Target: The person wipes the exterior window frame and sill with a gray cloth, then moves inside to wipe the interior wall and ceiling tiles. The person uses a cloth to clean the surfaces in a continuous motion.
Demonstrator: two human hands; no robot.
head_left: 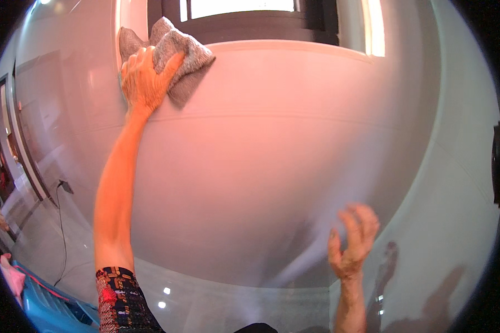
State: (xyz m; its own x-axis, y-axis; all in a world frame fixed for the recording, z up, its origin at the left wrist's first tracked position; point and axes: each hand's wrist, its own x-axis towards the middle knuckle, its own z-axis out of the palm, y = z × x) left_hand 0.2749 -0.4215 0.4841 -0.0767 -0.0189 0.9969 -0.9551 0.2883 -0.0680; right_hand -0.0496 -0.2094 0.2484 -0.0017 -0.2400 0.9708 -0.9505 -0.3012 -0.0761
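Note:
A folded grey cloth [180,53] is pressed against the left corner of the window recess, under my left hand [144,80]. That arm reaches far up, with the thumb over the cloth and the fingers round its left side. Part of the cloth hangs down over the pale wall [272,155] below the sill [283,45]. My right hand [353,238] is held low at the right, in front of the wall, holding nothing, its fingers apart and loosely curled.
A dark-framed window [250,25] is above the sill. At lower left stands a blue plastic stool or container [53,305] with a pink cloth [11,277] on its edge. A black cord [63,238] runs down from a plug [65,187] on the left wall. The floor [205,299] is shiny.

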